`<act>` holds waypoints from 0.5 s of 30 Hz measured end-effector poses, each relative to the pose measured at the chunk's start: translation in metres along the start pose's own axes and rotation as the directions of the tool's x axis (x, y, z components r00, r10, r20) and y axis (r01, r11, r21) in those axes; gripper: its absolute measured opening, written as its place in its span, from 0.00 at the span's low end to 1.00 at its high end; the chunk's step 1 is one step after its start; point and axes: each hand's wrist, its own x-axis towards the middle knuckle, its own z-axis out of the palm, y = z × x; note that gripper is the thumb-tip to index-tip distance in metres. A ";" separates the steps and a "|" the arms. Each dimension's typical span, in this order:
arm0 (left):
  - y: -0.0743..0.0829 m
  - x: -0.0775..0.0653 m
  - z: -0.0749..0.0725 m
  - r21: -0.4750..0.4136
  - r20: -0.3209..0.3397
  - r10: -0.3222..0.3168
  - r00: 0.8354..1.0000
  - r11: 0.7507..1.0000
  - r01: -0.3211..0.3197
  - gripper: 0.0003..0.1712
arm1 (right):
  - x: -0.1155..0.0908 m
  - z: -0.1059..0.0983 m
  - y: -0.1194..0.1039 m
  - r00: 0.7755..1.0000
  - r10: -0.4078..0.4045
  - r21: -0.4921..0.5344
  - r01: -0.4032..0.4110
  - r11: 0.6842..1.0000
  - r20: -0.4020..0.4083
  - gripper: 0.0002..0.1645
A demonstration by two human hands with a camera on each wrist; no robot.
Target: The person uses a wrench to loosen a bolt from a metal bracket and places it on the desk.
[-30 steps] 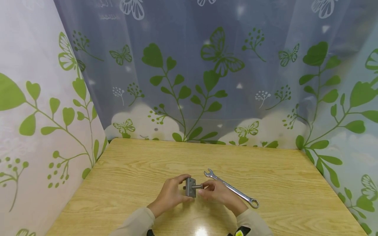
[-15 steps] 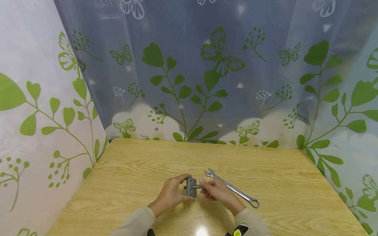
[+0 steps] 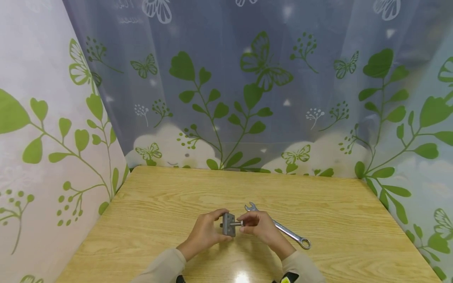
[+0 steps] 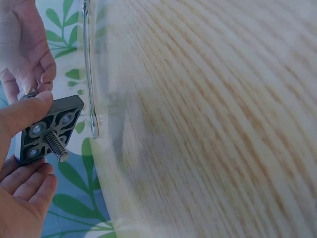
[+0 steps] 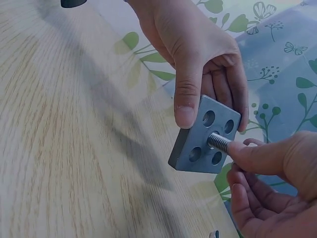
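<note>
My left hand (image 3: 205,232) grips a grey square plate (image 3: 228,225) by its opposite edges, thumb on one side and fingers on the other. The plate has several round holes (image 5: 195,153) near its corners and stands on edge above the table. Through its middle runs a threaded bolt (image 5: 219,142); a short threaded end (image 4: 56,147) juts from the ribbed face in the left wrist view. My right hand (image 3: 262,228) pinches the bolt's longer end between thumb and fingers, which hide its tip in the right wrist view.
A silver combination wrench (image 3: 288,234) lies slanted on the wooden table (image 3: 170,196), partly behind the right hand. Curtains (image 3: 219,78) printed with leaves and butterflies stand along the table's back and sides.
The right thumb came up over the bolt's end half a second ago and now sits lower again, fingers above. The left hand and plate have hardly moved; the wrench lies still.
</note>
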 end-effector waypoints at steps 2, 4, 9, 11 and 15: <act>0.000 0.000 0.000 0.002 -0.004 0.004 1.000 1.000 -0.004 0.41 | 0.000 0.000 0.001 1.000 0.002 0.001 -0.002 1.000 0.000 0.14; 0.000 -0.001 0.001 0.000 -0.008 0.006 1.000 1.000 -0.006 0.41 | 0.000 0.000 0.001 1.000 0.000 0.006 0.000 1.000 0.004 0.14; 0.000 -0.001 0.001 -0.007 -0.003 0.004 1.000 1.000 -0.004 0.41 | -0.001 -0.001 0.000 0.999 0.001 0.006 -0.001 1.000 0.043 0.20; 0.000 -0.001 0.001 -0.007 -0.001 0.001 1.000 1.000 -0.001 0.41 | -0.002 -0.002 0.001 0.997 0.009 0.000 -0.009 1.000 0.071 0.22; -0.001 -0.001 0.001 -0.007 0.000 0.000 1.000 1.000 0.000 0.41 | -0.002 -0.001 0.001 0.995 0.023 0.011 -0.024 1.000 0.099 0.26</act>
